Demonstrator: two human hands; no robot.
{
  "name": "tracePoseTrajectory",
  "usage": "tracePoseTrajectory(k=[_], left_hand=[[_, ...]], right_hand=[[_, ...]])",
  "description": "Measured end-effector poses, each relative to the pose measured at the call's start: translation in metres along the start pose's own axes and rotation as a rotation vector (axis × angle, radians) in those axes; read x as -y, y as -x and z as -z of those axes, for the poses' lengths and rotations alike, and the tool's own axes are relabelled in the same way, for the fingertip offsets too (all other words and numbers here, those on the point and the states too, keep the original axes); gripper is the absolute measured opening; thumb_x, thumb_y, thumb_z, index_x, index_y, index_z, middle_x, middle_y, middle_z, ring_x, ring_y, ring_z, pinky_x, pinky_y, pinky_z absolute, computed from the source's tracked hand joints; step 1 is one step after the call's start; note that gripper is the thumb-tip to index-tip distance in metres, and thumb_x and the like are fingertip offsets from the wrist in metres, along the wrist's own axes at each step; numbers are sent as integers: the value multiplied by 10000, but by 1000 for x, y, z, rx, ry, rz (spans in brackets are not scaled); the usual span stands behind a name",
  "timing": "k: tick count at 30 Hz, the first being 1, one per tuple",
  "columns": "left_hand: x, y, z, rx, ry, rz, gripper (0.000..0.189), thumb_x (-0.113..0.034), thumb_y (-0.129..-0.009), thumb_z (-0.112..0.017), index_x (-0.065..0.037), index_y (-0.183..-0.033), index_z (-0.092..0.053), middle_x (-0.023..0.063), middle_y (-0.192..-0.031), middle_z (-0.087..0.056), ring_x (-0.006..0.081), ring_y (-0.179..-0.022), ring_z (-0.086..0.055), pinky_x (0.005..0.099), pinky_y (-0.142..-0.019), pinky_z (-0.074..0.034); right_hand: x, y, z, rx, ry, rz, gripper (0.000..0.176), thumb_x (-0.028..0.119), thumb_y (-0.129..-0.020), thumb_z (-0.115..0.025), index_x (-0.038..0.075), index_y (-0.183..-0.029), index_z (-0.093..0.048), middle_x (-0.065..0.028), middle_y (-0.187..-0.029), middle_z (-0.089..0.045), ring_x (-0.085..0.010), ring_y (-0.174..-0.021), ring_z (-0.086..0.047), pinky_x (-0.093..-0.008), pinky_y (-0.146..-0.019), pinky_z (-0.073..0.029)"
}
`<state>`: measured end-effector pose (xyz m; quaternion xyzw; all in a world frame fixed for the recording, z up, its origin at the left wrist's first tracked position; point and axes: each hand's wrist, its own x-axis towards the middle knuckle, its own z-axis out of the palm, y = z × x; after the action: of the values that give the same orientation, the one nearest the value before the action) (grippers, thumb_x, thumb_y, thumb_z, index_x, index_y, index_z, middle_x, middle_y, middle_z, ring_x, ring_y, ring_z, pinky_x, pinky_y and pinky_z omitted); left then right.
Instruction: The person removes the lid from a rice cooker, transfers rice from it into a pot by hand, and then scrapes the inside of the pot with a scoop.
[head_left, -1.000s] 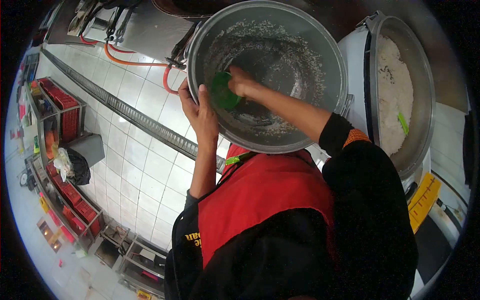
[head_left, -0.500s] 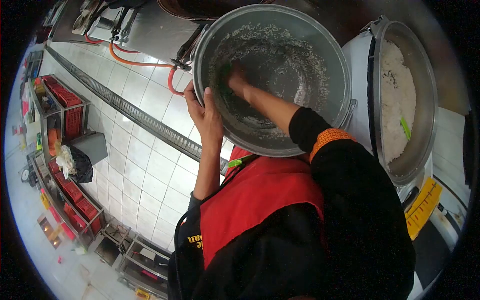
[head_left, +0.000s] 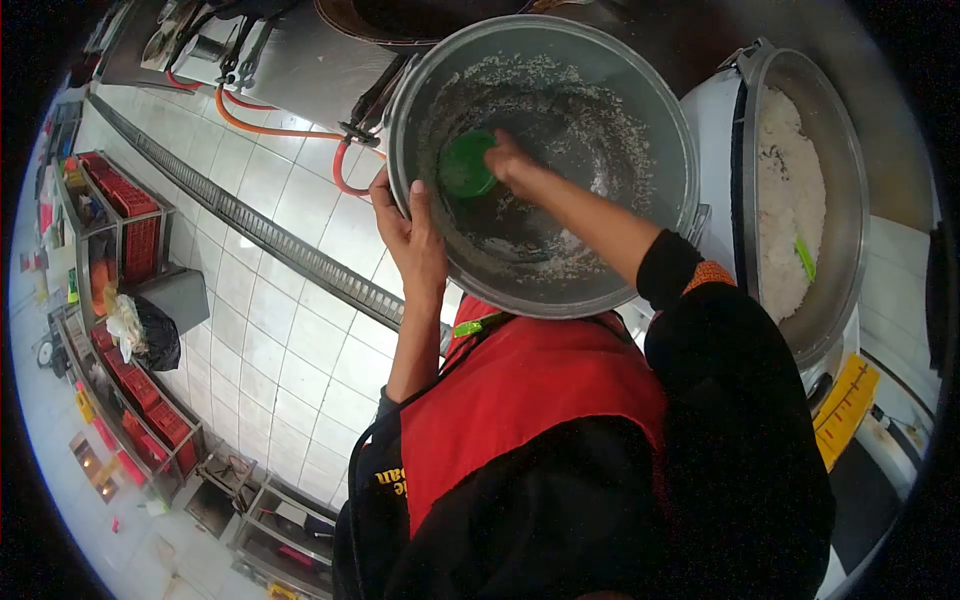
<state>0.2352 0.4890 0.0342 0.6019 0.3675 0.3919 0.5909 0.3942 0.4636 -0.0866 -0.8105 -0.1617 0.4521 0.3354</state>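
Note:
A large grey metal pot (head_left: 689, 190) is tilted toward me, with rice grains (head_left: 625, 130) stuck around its inner wall. My left hand (head_left: 412, 235) is closed over the pot's left rim, thumb inside and fingers outside. Deep inside the pot, my right hand (head_left: 510, 160) pinches the edge of a round green plastic piece (head_left: 467, 165). That piece lies against the pot's inner wall; whether it is a bowl or a flat disc I cannot make out. To the right, a big container (head_left: 850, 290) holds white cooked rice (head_left: 790, 200) with a bright green utensil (head_left: 806, 259) in it.
A dark wok (head_left: 385, 25) sits behind the pot on a steel counter (head_left: 310, 60). Orange hose (head_left: 270, 128) runs along the counter's front. On the left are a floor drain grate (head_left: 250, 222), red crates (head_left: 140, 240) and a black bag (head_left: 160, 335). A yellow label (head_left: 847, 410) hangs at right.
My right hand has drawn back a little from the left inner wall toward the pot's middle, and the green piece now shows clearly. My left hand keeps its hold on the rim.

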Motion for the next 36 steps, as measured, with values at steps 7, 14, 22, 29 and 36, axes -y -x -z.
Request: tracePoseTrajectory(k=[7,14,22,29,36], left_hand=[[3,-2,-1,1,16,5,327,-198,-921,-536,-2,-1171,-455,98,-1093,-517,172,-1018,-488,296,-926,-348],[6,-2,-1,10,23,-5,319,-183,-925,-525,-3,-1174,-441,96,-1090,-519,159,-1006,-494,291,-915,-363],[9,-1,1,10,33,-2,295,-153,-924,-510,2,-1167,-442,96,-1077,-524,152,-1001,-490,284,-906,-366],[0,-1,-1,-5,40,38,268,-89,-925,-477,35,-1159,-438,115,-1094,-521,159,-1027,-486,273,-928,-348],[-2,-3,-3,-22,67,17,261,-88,-923,-479,27,-1154,-443,105,-1070,-535,145,-1003,-500,263,-901,-367]], right_hand=[[-46,-98,-43,-341,-363,35,490,140,-834,-587,44,-1272,-390,-175,-1222,-488,-271,-1116,-491,-364,-895,-422],[1,-31,-56,-350,-163,187,448,99,-805,-605,36,-1221,-453,-155,-1152,-553,-253,-1069,-539,-365,-861,-447],[23,32,-6,-61,-102,228,479,42,-779,-510,42,-1253,-443,-179,-1201,-541,-298,-1115,-528,-368,-932,-413],[-3,-5,81,50,258,173,499,78,-790,-515,30,-1278,-421,-161,-1288,-479,-331,-1094,-540,-379,-940,-424],[-39,14,80,-204,1524,391,458,112,-790,-584,-2,-1214,-452,-178,-1065,-546,-316,-892,-616,-393,-677,-536]])
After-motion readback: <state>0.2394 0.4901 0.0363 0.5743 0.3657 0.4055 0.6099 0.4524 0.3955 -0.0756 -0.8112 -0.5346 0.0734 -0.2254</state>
